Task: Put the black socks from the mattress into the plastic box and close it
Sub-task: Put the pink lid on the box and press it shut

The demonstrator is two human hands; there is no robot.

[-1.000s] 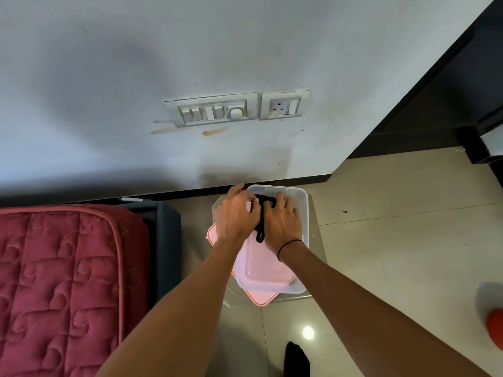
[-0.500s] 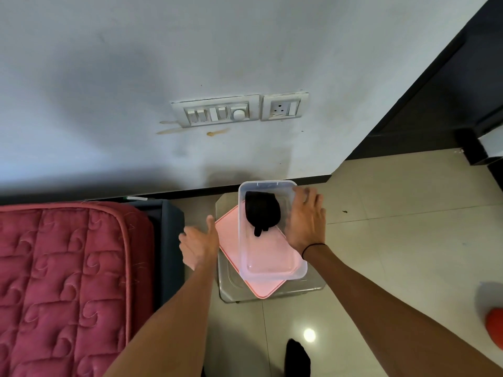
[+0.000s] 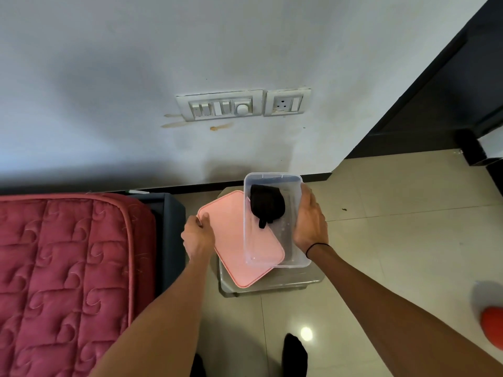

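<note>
A clear plastic box [image 3: 273, 178] stands open on a low glass stand by the wall. The black socks [image 3: 266, 206] lie bundled in its far half. My right hand [image 3: 310, 219] grips the box's right wall. A pink lid [image 3: 231, 240] lies partly under the box, sticking out to the left. My left hand [image 3: 197, 235] holds the lid's left edge. The red quilted mattress [image 3: 62, 281] fills the lower left.
The glass stand [image 3: 272, 285] sits on a tiled floor against a white wall with a switch panel [image 3: 220, 107]. A dark bed frame [image 3: 170, 235] stands between mattress and stand. An orange object [image 3: 492, 325] lies at the right edge. My dark-socked feet [image 3: 295, 355] show below.
Both hands left the socks, which now lie in the box. My right hand went to the box's right side and slid it right. My left hand swung out and took the lid's left edge.
</note>
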